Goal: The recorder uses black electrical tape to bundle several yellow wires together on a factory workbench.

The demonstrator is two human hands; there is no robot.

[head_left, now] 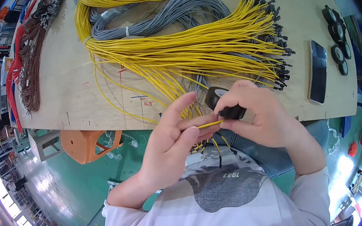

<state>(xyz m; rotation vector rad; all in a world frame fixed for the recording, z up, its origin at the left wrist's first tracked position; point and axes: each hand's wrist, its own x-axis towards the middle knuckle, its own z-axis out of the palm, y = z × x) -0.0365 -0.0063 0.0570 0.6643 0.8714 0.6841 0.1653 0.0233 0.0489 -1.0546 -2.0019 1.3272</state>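
My left hand (163, 153) is closed on a yellow cable (209, 124), pinching it between thumb and fingers just past the table's front edge. Close by on the right, my right hand (266, 119) grips a roll of black tape (212, 99). Its thumb and fingertips meet at the cable's end, and the fingers hide part of the roll. Whether tape is wound on the cable there is too small to tell. Below both hands, several yellow cable ends with black tips (218, 151) hang over my lap.
On the wooden table (76, 93) lies a large yellow cable bundle (173, 47) with black connectors, beside a grey cable bundle (157, 22). A phone (317, 73) and several black tape rolls (336, 33) are at right. Brown wires (32, 63) lie far left; an orange stool (80, 147) stands below.
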